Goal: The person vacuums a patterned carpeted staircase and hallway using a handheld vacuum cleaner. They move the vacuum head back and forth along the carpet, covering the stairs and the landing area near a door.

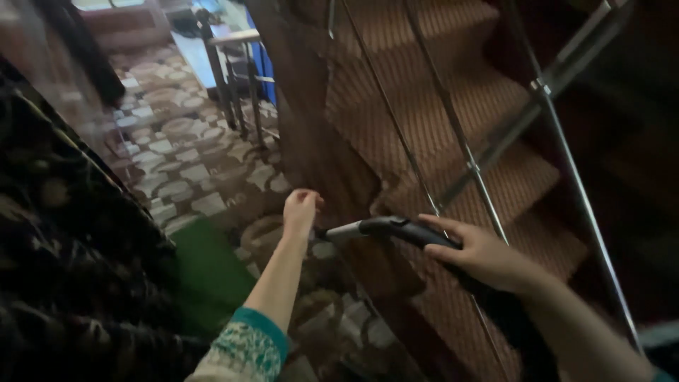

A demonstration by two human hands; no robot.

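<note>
My right hand [484,256] grips the black handle of a vacuum wand [392,228], whose grey-tipped end points left toward my left hand. My left hand [300,211] is stretched out in front of me with its fingers loosely curled, close to the wand's tip; whether it pinches anything is too blurred to tell. A black hose [506,315] trails down from under my right hand. Both hands hover beside a carpeted staircase [438,120] with brown patterned treads.
Thin metal balusters [460,145] and a slanted rail [566,67] cross in front of the stairs. A patterned carpet [184,152] covers the floor at left, with a green mat [205,272] near me. A metal-legged table [237,64] stands at the far end.
</note>
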